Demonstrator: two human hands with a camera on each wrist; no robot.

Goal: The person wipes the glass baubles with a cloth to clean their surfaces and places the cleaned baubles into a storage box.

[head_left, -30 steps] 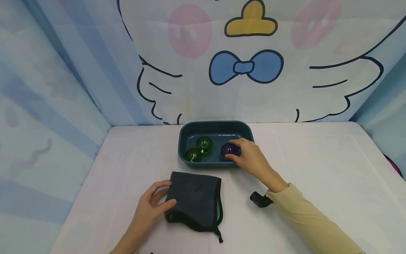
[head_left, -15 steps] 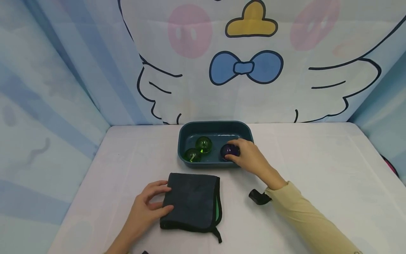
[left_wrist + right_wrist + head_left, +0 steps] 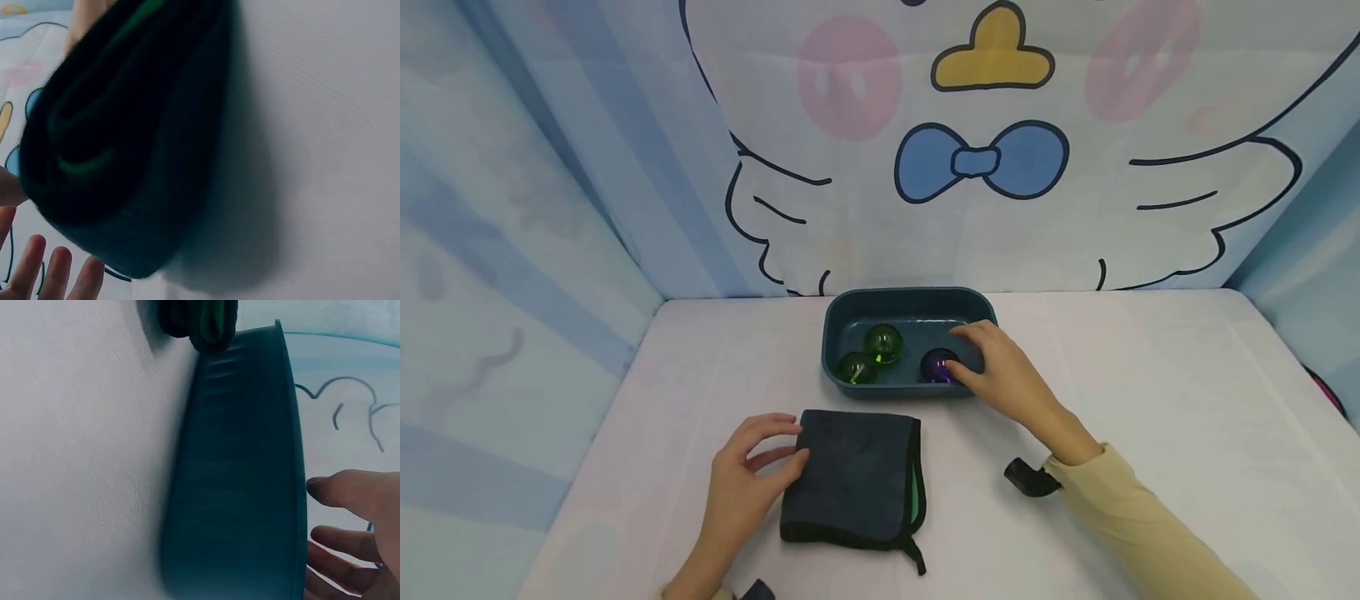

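Observation:
A purple glass-like ball (image 3: pixel 936 366) lies in the right part of a dark teal tray (image 3: pixel 910 391), close to its front wall. My right hand (image 3: pixel 1009 375) is over the tray's right side, thumb and fingers spread apart, the thumb tip overlapping the ball in the head view. Two clear green balls (image 3: pixel 883 343) sit side by side in the tray's left part. A folded dark grey cloth (image 3: pixel 853 479) with black edging and green inside lies in front of the tray. My left hand (image 3: pixel 747 471) is at the cloth's left edge, fingers relaxed and parted, fingertips right at the fabric.
A white cloth covers the table (image 3: pixel 1150 375). Behind the tray hangs a printed curtain (image 3: pixel 977 233) with a blue bow, and more curtain (image 3: pixel 527 292) hangs at the left. A small black piece (image 3: pixel 1032 478) sticks out by the right sleeve (image 3: pixel 1138 517).
My right hand has let go of the purple ball, its fingers parting and shifting right; the ball stays in the tray. The cloth was drawn slightly left and its near edge lies flatter.

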